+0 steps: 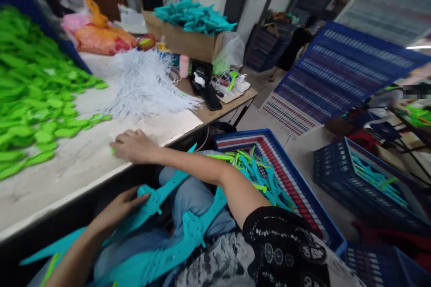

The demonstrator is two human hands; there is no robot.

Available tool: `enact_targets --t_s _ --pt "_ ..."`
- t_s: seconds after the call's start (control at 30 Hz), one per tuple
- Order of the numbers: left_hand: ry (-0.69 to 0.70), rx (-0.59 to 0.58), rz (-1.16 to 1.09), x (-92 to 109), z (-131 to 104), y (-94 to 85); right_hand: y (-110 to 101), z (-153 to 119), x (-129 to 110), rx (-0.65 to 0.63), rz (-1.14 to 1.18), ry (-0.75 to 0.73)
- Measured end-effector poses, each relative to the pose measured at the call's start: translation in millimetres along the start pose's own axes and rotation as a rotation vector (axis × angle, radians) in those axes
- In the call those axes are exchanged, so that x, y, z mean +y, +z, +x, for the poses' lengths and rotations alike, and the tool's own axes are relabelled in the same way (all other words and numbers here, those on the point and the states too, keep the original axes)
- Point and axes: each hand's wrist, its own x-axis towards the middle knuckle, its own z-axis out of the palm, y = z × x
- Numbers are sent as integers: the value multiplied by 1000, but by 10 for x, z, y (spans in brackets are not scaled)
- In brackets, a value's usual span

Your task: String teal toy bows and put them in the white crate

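Sitting at the bench (84,188), we have green pieces (33,98) heaped at its left. Our left hand (129,202) grips the farther teal piece (151,199) over our lap; our right hand (133,145) curls over a mostly hidden green bit (113,149), its grip unclear. White strips (144,80) lie behind; rightward, a crate (296,181) holds teal and green parts (262,175).

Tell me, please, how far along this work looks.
Partway, I judge. Probably done: teal-and-green pieces in the blue crate. In hand: the left hand touches a teal piece; the right hand has a green bit. Apparently left: the green pile and boxed teal stack.
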Motion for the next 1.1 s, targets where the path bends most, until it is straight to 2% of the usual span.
enact_targets --t_s 0.07,0.1,0.2,0.23,0.33,0.43,0.6,0.7,0.8,0.93,1.03,1.1 --pt "17 39 15 34 -58 34 -70 -136 -60 -55 89 -50" --pt "33 31 4 36 -76 43 -90 -251 -93 -42 160 -90" --pt "39 51 -58 -33 -51 8 -39 -732 -149 116 382 -118" --pt "44 35 -98 -71 -26 -17 13 -916 -157 116 424 -122" --pt "52 -18 -215 -160 39 -63 197 -1415 -234 36 441 -162" --pt "52 -18 -244 -177 67 -38 350 -1671 -398 -40 413 -192" --pt "79 -17 -235 -160 58 -5 466 -1604 -533 -39 376 -139" --pt "108 -60 -245 -151 5 -27 492 -1565 -555 -20 400 -98" --pt "179 -116 -197 -156 -45 -51 521 -1590 -613 30 469 4" --pt "222 -80 -103 -192 -44 -47 545 -1614 -693 96 640 144" --pt "240 -35 -52 -207 -18 -18 529 -1553 -675 50 755 301" --pt "251 25 9 -201 -7 3 506 -1477 -631 -53 782 360"
